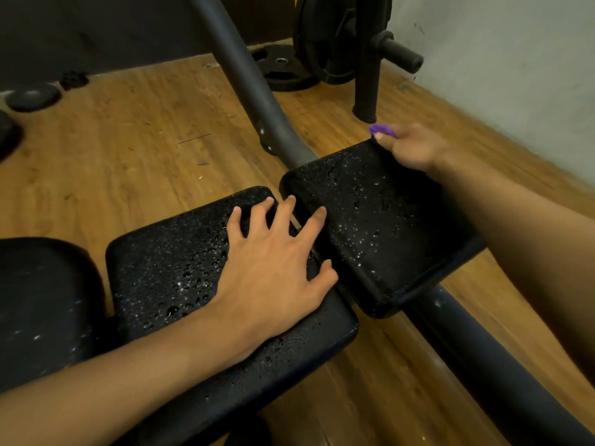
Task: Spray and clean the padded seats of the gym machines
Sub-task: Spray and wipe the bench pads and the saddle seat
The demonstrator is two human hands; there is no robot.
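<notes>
Fingers touch nothing on the rounded pad [42, 304] at the lower left of the frame; we see only a few droplets there. Just beside it, at centre, the square middle pad [167, 272] is beaded with spray. Our left hand [273, 262] lies flat on it, fingers straight and fanned wide, grasping nothing. The index fingertip reaches across the gap onto the right pad [386, 220], which is just as wet. We judge the flat palm is there to brace us and steady the bench while the other arm works. At the far corner of that right pad, upper right of centre, our right hand [415, 149] curls its fingers around a purple cloth [381, 129]. Only a small tip of the cloth shows past the fingertips. It sits at the pad's edge, likely placed to begin a wiping stroke back across the droplets, which are not yet wiped. Weight plates [328, 43] hang on a rack at the top of the frame.
</notes>
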